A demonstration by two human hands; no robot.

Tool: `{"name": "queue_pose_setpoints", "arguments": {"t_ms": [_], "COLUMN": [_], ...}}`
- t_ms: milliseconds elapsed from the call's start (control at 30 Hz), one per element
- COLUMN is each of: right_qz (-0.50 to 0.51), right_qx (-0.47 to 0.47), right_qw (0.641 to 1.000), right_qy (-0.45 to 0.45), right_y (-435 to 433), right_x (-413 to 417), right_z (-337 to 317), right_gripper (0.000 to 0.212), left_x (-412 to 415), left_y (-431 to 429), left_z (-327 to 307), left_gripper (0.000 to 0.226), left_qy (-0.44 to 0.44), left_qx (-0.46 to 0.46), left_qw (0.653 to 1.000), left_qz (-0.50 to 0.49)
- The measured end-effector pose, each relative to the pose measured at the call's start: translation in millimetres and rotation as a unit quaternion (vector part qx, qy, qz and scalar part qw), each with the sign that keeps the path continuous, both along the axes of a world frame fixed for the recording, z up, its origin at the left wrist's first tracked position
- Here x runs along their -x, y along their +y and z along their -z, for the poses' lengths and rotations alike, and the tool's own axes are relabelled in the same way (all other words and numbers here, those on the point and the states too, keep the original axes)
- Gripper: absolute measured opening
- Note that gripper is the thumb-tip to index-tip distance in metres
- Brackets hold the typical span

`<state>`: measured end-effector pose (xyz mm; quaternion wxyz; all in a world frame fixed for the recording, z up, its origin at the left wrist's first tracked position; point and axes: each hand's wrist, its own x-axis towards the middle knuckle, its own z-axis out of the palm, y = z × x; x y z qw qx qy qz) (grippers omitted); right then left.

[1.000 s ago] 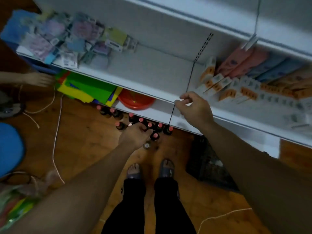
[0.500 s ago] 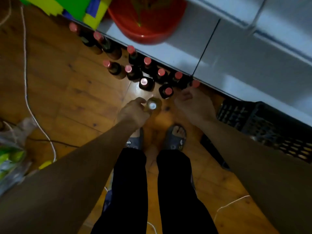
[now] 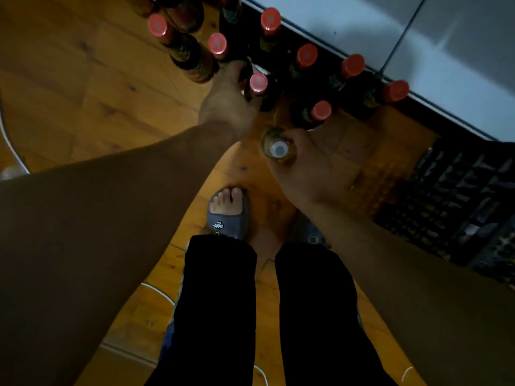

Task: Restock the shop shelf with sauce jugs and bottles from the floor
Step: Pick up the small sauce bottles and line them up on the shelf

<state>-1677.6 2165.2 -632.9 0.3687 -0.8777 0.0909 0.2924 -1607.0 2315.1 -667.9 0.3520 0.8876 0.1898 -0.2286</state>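
Note:
Several dark sauce bottles with red caps (image 3: 306, 55) stand clustered on the wooden floor, just in front of the white shelf base (image 3: 446, 65). My left hand (image 3: 227, 103) reaches into the cluster and curls around the body of one red-capped bottle (image 3: 258, 83). Nearer to me, my right hand (image 3: 309, 165) grips a small amber bottle with a white cap (image 3: 276, 148), thumb and fingers around its shoulder. Both forearms stretch down from the bottom corners of the view.
A black plastic crate (image 3: 459, 207) sits on the floor at the right, under the shelf edge. My feet in grey slippers (image 3: 228, 218) stand just behind the bottles. A white cord (image 3: 160, 291) lies on the floorboards at the lower left.
The view has dropped closer to the floor. The white-capped bottle went from my left hand to my right. My left hand moved forward onto a red-capped bottle.

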Motion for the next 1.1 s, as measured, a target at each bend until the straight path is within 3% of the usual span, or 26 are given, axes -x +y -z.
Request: {"name": "queue_pose_setpoints", "arguments": {"t_ms": [167, 367, 533, 767, 1100], "right_qz": [-0.002, 0.008, -0.013, 0.000, 0.019], "right_qx": [0.002, 0.001, -0.010, -0.028, 0.000], "right_qw": [0.999, 0.997, 0.998, 0.997, 0.990], "right_qy": [-0.047, -0.081, -0.052, -0.071, -0.139], "right_y": [5, 2, -10, -20, -27], "right_x": [-1, 3, 3, -2, -28], "right_z": [17, 15, -6, -103, -316], "right_gripper": [0.023, 0.016, 0.021, 0.019, 0.018], "left_x": [-6, -2, 5, 8, 0], "left_y": [-4, -3, 0, 4, 8], "left_z": [18, 21, -3, -99, -307], "left_gripper": [0.041, 0.032, 0.031, 0.029, 0.033], "left_qy": [-0.048, -0.087, -0.100, -0.108, -0.146], "left_qx": [0.019, 0.015, 0.041, 0.077, 0.132], "left_qw": [0.998, 0.995, 0.993, 0.990, 0.980], "left_qz": [0.031, 0.042, 0.039, 0.043, 0.021]}}
